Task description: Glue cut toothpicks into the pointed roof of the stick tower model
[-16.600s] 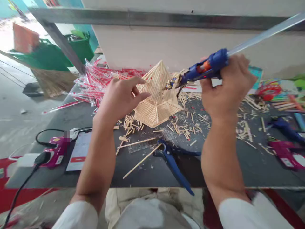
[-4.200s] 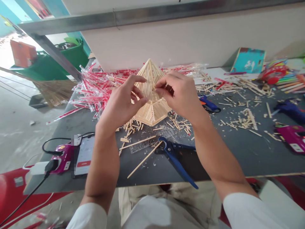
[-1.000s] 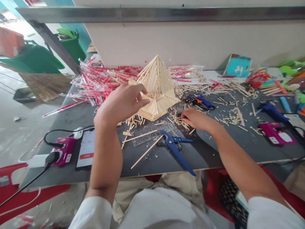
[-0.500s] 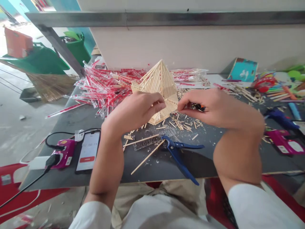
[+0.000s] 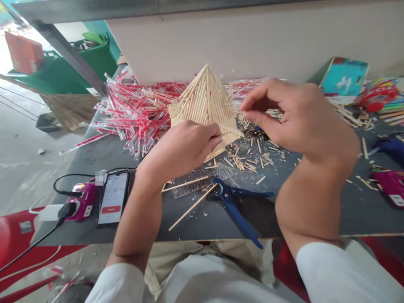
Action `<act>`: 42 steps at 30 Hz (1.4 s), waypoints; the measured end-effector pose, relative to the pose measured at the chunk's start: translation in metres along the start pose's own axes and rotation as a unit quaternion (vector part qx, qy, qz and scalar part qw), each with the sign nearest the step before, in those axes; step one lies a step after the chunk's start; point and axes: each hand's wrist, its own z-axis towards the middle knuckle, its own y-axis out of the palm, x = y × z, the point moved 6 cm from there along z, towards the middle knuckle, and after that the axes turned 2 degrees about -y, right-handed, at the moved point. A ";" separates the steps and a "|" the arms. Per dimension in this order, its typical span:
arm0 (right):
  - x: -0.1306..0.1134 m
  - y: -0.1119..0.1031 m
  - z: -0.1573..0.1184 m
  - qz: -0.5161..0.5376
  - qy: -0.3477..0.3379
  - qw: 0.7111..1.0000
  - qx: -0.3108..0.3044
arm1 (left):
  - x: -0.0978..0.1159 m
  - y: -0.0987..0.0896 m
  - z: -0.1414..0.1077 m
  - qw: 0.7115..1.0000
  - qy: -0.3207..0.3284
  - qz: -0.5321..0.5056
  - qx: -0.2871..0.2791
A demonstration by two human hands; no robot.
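A pointed model of thin wooden sticks (image 5: 206, 99) stands at the middle of the dark table. My left hand (image 5: 189, 145) is against its near side, fingers curled and pressed together; whatever they grip is hidden. To the right of the model my right hand (image 5: 284, 111) is raised, thumb and forefinger nearly meeting, and what is between them is too small to make out. Nearer to me lie a blue cutter (image 5: 236, 208), a clear ruler (image 5: 191, 188) and a loose stick (image 5: 192, 208).
Plastic-wrapped red and clear packets (image 5: 132, 111) heap up at the left back. A phone (image 5: 112, 198) and a magenta power block (image 5: 83, 200) sit front left. Cut stick bits (image 5: 243, 162) litter the middle. A teal box (image 5: 344, 76) leans at the back right.
My right hand has risen and moved away from the model, uncovering more of its right side. My left hand stays by the model. The camera view has shifted slightly.
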 end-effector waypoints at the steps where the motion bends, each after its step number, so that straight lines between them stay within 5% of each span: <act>1: 0.008 -0.001 -0.001 -0.003 0.013 1.000 0.010 | -0.001 0.000 0.000 1.000 -0.003 0.000 -0.001; 7: 0.057 0.008 -0.006 0.025 0.087 0.996 -0.003 | -0.010 0.001 -0.004 0.998 -0.067 -0.006 -0.008; 13: 0.064 0.009 -0.011 0.024 0.127 0.992 0.001 | -0.019 0.011 -0.011 0.969 -0.175 -0.167 0.041; 15: 0.065 0.010 -0.011 0.025 0.141 0.990 0.001 | -0.022 0.022 -0.011 0.961 -0.189 -0.202 0.014; 22: 0.083 0.023 -0.002 -0.028 0.141 0.990 0.002 | -0.024 0.023 -0.005 0.987 -0.133 -0.089 -0.010; 29: 0.113 0.043 -0.009 -0.070 0.195 0.976 -0.072 | -0.009 0.029 -0.010 0.995 0.007 -0.004 -0.099; 35: 0.108 0.071 -0.012 0.021 0.208 0.959 -0.189 | -0.011 0.034 -0.011 0.994 -0.001 -0.023 -0.106; 42: 0.085 0.075 -0.011 0.041 0.222 0.951 -0.210 | -0.029 0.019 -0.016 0.989 -0.035 -0.060 -0.130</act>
